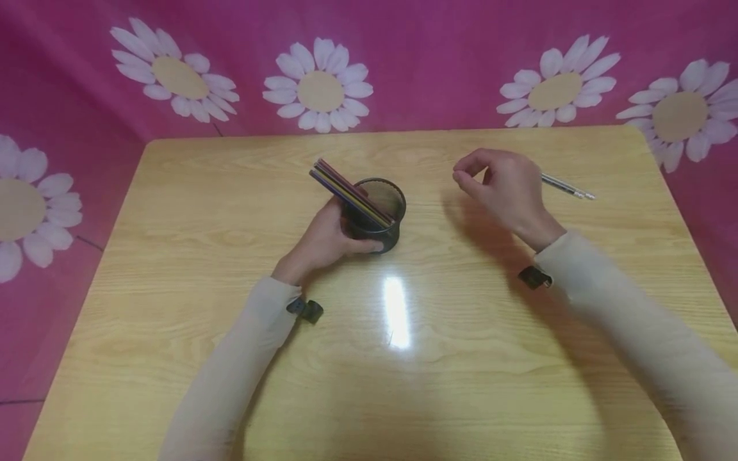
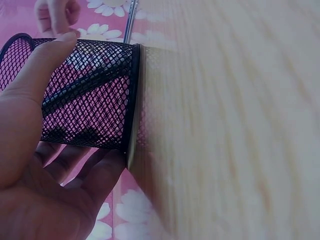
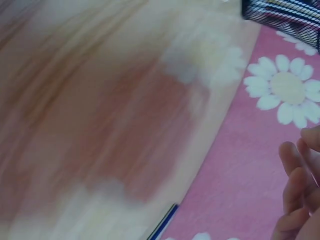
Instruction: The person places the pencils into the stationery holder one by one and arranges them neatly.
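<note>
Clearly, the left hand (image 1: 323,237) holds the cup (image 1: 393,235), a black mesh one, from its left side, with the thumb along the near side and the other fingers bent around the far side. The cup is near the middle of the table (image 1: 132,320), toward the far edge. Its mouth faces up, so its long axis is about vertical; whether its base touches the wood everywhere, one cannot tell.

Inside the cup, the pencils (image 1: 348,191) lie together in a slanting bundle. Their long axis goes from the low right and near side up to the left and far side, and the upper ends point out over the rim there.

The right hand (image 1: 510,182) is in the air, to the right of the cup and well apart from it. Its fingers are loosely bent, the thumb and forefinger tips close together, and nothing is seen between them. Behind it are the loose pencils (image 1: 565,186), partly hidden, their visible ends pointing right and slightly toward the person.
</note>
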Demonstrator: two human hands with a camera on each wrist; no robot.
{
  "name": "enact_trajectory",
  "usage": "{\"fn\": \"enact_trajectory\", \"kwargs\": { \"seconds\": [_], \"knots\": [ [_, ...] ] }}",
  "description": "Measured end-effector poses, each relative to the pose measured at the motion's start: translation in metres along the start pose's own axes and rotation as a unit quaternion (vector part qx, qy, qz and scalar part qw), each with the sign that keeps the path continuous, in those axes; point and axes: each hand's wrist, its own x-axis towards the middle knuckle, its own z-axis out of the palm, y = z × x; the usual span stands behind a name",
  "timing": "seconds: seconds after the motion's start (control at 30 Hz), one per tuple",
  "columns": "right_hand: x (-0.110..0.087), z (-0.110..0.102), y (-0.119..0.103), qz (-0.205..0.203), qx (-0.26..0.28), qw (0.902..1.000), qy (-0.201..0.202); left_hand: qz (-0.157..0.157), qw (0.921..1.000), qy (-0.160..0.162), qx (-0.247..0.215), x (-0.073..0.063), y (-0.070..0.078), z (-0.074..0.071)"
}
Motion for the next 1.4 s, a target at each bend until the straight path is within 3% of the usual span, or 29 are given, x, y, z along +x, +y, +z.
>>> {"fn": "enact_trajectory", "kwargs": {
  "seconds": [0.4, 0.77, 1.2, 1.4],
  "knots": [
    [-0.007, -0.011, 0.033, 0.038, -0.039, 0.9981, -0.030, -0.008, 0.9999, 0.002, 0.008, -0.006, 0.014, 0.002],
    [-0.007, -0.019, 0.053, 0.056, -0.060, 0.9964, -0.023, -0.001, 1.0000, 0.004, 0.000, -0.005, 0.012, 0.002],
    [-0.005, -0.031, 0.079, 0.123, -0.091, 0.9862, -0.062, -0.001, 1.0000, 0.001, -0.001, -0.005, 0.013, 0.001],
    [-0.007, -0.033, 0.089, 0.122, -0.107, 0.9840, -0.073, -0.003, 1.0000, 0.000, 0.004, -0.005, 0.012, 0.001]
  ]
}}
